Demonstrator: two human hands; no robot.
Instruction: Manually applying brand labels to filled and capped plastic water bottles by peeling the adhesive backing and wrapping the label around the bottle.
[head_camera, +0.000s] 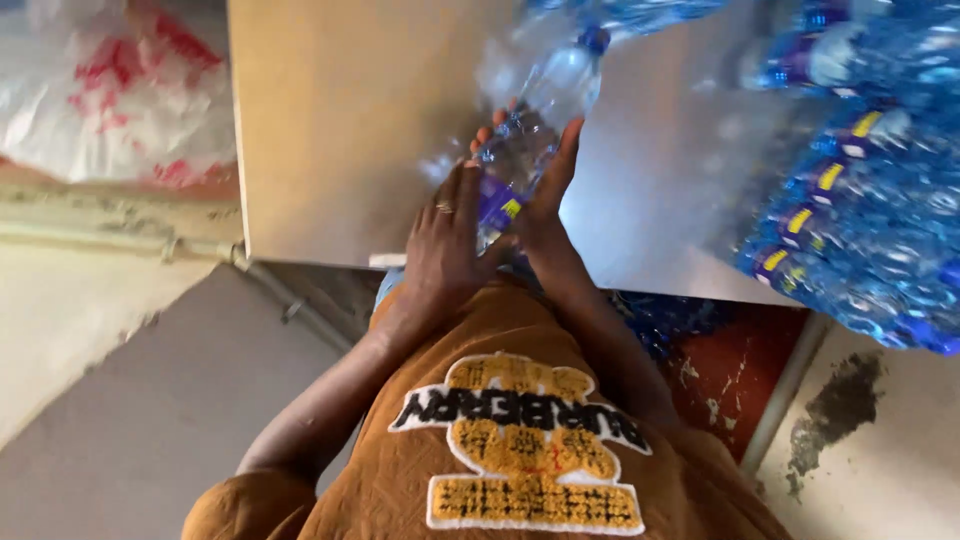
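Note:
A clear plastic water bottle (535, 125) with a blue cap and a purple-and-yellow label lies tilted over the near edge of a pale table (330, 130), cap pointing away from me. My left hand (445, 245) presses flat against its left side, a ring on one finger. Against the bottle's right side sits my right hand (545, 195), fingers stretched up along it. Both hands clamp the bottle between them.
A shrink-wrapped pack of several blue-capped water bottles (860, 190) fills the right of the table. A white plastic bag with red print (110, 90) lies at the upper left on the floor. A metal table leg (785, 395) stands at the lower right.

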